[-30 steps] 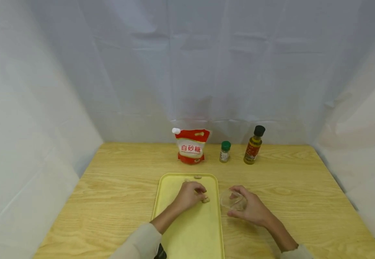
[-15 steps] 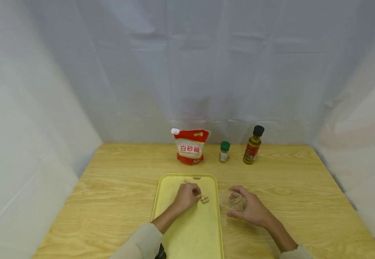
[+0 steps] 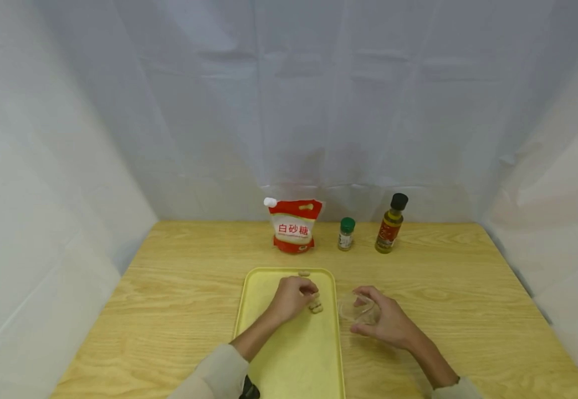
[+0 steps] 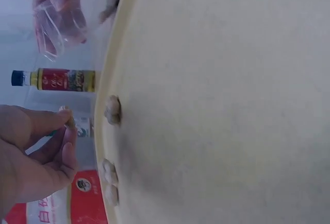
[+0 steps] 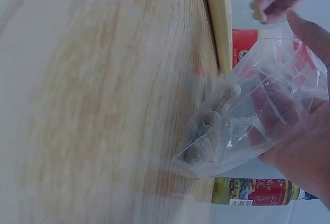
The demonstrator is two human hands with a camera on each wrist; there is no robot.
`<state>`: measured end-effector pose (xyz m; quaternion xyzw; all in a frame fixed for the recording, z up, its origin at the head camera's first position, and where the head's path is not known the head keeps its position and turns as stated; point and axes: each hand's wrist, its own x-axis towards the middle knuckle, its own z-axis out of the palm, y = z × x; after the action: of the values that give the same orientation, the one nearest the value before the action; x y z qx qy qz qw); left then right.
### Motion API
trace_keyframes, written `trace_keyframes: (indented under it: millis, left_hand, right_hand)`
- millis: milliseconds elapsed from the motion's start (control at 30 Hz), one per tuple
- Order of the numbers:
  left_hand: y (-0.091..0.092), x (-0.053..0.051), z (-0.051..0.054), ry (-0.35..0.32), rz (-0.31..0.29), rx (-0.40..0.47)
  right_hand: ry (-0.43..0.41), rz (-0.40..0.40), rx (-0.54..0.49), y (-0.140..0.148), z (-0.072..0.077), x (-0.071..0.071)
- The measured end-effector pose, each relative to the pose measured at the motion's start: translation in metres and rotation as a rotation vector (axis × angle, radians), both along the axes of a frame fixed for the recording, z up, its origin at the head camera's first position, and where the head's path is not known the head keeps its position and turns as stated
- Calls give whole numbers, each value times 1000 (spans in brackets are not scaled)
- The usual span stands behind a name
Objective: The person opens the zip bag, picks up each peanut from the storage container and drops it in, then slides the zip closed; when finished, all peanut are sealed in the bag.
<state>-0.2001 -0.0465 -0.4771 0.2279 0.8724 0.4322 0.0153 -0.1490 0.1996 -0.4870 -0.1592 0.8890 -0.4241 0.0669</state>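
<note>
In the left wrist view my left hand [image 4: 33, 157] pinches a peanut [image 4: 70, 123] between thumb and fingertips, above the yellow tray [image 3: 298, 360]. Several peanuts [image 4: 113, 109] lie on the tray near that hand, toward its far end. Just right of the tray, my right hand [image 3: 390, 324] holds a clear plastic bag [image 5: 242, 126], its fingers and thumb spread round the bag's mouth. Seen from the right wrist, several peanuts [image 5: 209, 123] sit in the bottom of the bag, which is close to the wooden table.
Behind the tray stand a red and white sugar pouch [image 3: 293, 227], a small jar with a green cap [image 3: 346, 234] and an oil bottle with a black cap [image 3: 390, 224]. White sheeting [image 3: 209, 111] encloses the wooden table [image 3: 179, 288]. A dark object [image 3: 250, 389] shows near my left sleeve.
My left hand has reached down to the peanuts on the tray and risen slightly with one between its fingers. My right hand and the bag stay in place.
</note>
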Motion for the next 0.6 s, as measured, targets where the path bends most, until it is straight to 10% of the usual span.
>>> trace_keyframes:
  millis: [600]
  left_hand:
    - [40, 18, 23, -165, -124, 90]
  right_hand:
    - [-29, -16, -24, 0, -1, 0]
